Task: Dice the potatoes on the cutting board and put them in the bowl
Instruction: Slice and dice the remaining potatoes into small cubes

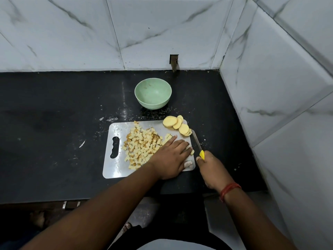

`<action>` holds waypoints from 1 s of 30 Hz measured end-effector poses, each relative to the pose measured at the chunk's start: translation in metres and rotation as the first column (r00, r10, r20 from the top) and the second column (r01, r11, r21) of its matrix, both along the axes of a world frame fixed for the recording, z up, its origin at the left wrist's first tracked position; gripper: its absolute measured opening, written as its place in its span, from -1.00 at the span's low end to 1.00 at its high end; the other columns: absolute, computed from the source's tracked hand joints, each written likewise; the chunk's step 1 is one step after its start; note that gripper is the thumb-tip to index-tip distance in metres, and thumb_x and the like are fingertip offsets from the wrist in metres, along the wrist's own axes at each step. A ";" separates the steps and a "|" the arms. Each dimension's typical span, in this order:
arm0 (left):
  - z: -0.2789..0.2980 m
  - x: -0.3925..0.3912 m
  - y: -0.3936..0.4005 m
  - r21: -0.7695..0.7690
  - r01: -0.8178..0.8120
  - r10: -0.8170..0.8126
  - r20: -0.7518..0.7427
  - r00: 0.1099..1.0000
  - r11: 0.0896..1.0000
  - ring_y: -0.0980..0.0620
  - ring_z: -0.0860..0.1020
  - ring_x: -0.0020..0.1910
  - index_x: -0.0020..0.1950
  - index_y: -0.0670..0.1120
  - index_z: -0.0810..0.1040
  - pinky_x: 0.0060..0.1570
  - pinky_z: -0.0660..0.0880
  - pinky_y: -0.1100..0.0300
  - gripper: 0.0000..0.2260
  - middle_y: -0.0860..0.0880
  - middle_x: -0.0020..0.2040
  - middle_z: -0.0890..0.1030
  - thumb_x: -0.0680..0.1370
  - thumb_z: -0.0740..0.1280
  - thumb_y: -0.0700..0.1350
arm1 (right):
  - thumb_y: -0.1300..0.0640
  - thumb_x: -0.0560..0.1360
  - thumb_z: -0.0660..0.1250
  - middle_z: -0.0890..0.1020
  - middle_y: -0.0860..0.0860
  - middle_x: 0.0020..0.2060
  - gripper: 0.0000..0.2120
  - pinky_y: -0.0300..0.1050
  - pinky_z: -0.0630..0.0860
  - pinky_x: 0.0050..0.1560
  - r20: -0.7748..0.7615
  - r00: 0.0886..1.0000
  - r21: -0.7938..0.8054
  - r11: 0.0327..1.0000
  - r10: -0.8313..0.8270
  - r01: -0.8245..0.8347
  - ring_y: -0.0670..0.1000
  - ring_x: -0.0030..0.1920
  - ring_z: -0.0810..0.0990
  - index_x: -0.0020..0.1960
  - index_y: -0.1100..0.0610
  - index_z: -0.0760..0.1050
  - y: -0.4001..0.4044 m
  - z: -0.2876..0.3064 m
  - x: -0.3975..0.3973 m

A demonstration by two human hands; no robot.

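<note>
Dice (141,147) piled mid-board (115,167); slices (177,123) at board's far right corner. Left hand (170,157) flat, fingers straight, over pieces at board's right edge. Right hand (213,170) clamps knife (197,143) beside that edge. Bowl (153,93) behind board on counter (54,114).

Both forearms are bare, without sleeves; a red-orange thread band (229,191) circles the right wrist, above dark clothing (162,235).
</note>
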State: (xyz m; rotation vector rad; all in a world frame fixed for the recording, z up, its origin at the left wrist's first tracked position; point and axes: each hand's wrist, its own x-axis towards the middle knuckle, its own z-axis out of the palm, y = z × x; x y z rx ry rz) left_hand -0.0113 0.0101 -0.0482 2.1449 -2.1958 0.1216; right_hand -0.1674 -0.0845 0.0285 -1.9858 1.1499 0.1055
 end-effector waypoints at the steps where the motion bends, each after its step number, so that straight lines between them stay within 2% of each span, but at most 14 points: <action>1: 0.000 0.001 0.001 -0.012 -0.005 0.006 0.019 1.000 1.000 -0.16 0.42 0.40 0.52 -0.13 0.43 0.59 0.13 -0.15 -0.44 -0.14 0.38 0.50 0.70 -0.02 0.18 | 0.05 0.65 0.14 0.47 0.03 -0.29 -0.81 -0.13 0.31 -0.32 0.005 1.000 0.005 1.000 -0.004 0.004 0.00 -0.31 0.44 -0.12 0.09 0.34 0.000 0.000 0.000; 5: -0.004 -0.001 0.011 -0.066 -0.076 0.082 0.085 0.993 0.995 -0.15 0.47 0.25 0.53 -0.21 0.41 0.58 0.17 -0.15 -0.40 -0.13 0.24 0.52 0.71 0.00 0.20 | 0.06 0.65 0.13 0.46 0.03 -0.28 -0.81 -0.13 0.31 -0.33 -0.024 0.999 -0.015 1.000 0.021 -0.021 0.00 -0.31 0.43 -0.11 0.11 0.32 0.001 -0.001 0.000; 11: -0.009 -0.012 0.028 -0.127 -0.116 0.126 0.069 0.990 0.985 -0.16 0.44 0.38 0.48 -0.25 0.45 0.58 0.17 -0.13 -0.43 -0.20 0.39 0.49 0.71 0.08 0.17 | 0.10 0.66 0.11 0.53 0.13 -0.11 -0.86 -0.13 0.34 -0.18 -0.213 0.965 -0.113 0.978 0.150 -0.177 0.06 -0.18 0.47 0.05 0.18 0.33 0.007 -0.004 -0.002; 14: -0.013 -0.013 0.032 -0.145 -0.116 0.123 0.037 0.992 0.983 -0.14 0.46 0.34 0.44 -0.26 0.49 0.59 0.17 -0.08 -0.46 -0.18 0.36 0.52 0.72 0.10 0.14 | 0.16 0.64 0.11 0.59 0.18 0.00 -0.83 -0.13 0.34 -0.17 -0.277 0.946 -0.135 0.968 0.170 -0.213 0.11 -0.13 0.53 0.16 0.23 0.35 0.010 -0.010 -0.002; 18: -0.013 -0.013 0.032 -0.157 -0.119 0.121 0.006 0.993 0.980 -0.12 0.47 0.33 0.43 -0.26 0.51 0.61 0.08 -0.02 -0.49 -0.17 0.37 0.53 0.71 0.13 0.11 | 0.21 0.61 0.11 0.59 0.20 0.02 -0.83 -0.13 0.35 -0.17 -0.327 0.924 -0.121 0.961 0.198 -0.249 0.17 -0.04 0.59 0.18 0.22 0.33 0.015 -0.015 0.002; 21: -0.011 -0.012 0.031 -0.147 -0.140 0.136 -0.035 0.990 0.979 -0.12 0.45 0.35 0.45 -0.26 0.49 0.62 0.07 -0.01 -0.47 -0.15 0.39 0.51 0.71 0.11 0.12 | 0.27 0.58 0.13 0.58 0.23 0.09 -0.75 -0.09 0.40 -0.12 -0.368 0.906 -0.105 0.959 0.207 -0.262 0.20 0.06 0.59 0.25 0.24 0.30 0.017 -0.018 0.011; 24: -0.011 -0.010 0.028 -0.132 -0.163 0.158 -0.043 0.986 0.978 -0.12 0.45 0.36 0.47 -0.26 0.47 0.61 0.11 -0.03 -0.45 -0.16 0.40 0.50 0.71 0.08 0.13 | 0.30 0.55 0.13 0.56 0.23 0.15 -0.64 -0.02 0.47 0.03 -0.410 0.892 -0.070 0.968 0.191 -0.240 0.20 0.13 0.57 0.34 0.25 0.24 0.015 -0.019 0.020; 26: -0.012 -0.010 0.027 -0.117 -0.175 0.171 -0.046 0.984 0.978 -0.12 0.44 0.36 0.49 -0.26 0.46 0.61 0.11 -0.03 -0.44 -0.16 0.41 0.49 0.72 0.06 0.14 | 0.31 0.55 0.13 0.56 0.22 0.14 -0.65 0.00 0.48 0.04 -0.414 0.891 -0.072 0.969 0.186 -0.236 0.20 0.12 0.57 0.32 0.23 0.24 0.016 -0.021 0.017; 30: -0.014 -0.010 0.028 -0.106 -0.178 0.174 -0.052 0.983 0.978 -0.15 0.42 0.40 0.52 -0.25 0.42 0.61 0.12 -0.06 -0.43 -0.16 0.44 0.47 0.72 0.03 0.15 | 0.22 0.61 0.10 0.61 0.20 0.04 -0.87 -0.07 0.46 -0.07 -0.343 0.920 -0.112 0.965 0.188 -0.239 0.19 0.03 0.62 0.15 0.19 0.29 0.025 -0.030 -0.011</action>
